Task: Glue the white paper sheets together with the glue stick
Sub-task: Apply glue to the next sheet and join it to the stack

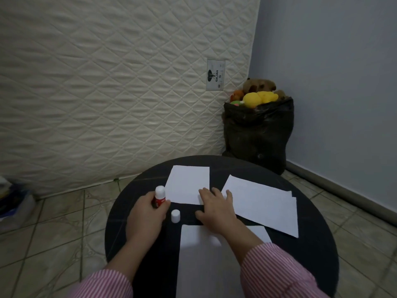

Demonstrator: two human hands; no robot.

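The red-bodied glue stick with its white upper end (159,197) is gripped upright in the left hand (146,218), at the left of the round black table (120,222), just beside the near left corner of the far small white paper sheet (184,183). A small white plastic cap (175,216) stands loose on the table between the two hands, so the stick is judged to be uncapped and ready. The right hand (217,209) is laid flat and open, fingers spread, pressing on the near right corner of that small sheet; nothing is grasped by it.

To the right, a stack of larger white sheets (262,203) is fanned slightly and lies close by the right hand. A long white sheet (202,263) is spread nearest the body, under the striped pink sleeves (277,269).

The step in hand is judged to be the steadying of a sheet before glue is spread; no glue can be made out on any paper. Next, the stick's tip is to be tilted down onto the held sheet and drawn along its edge, while the paper is kept pinned.
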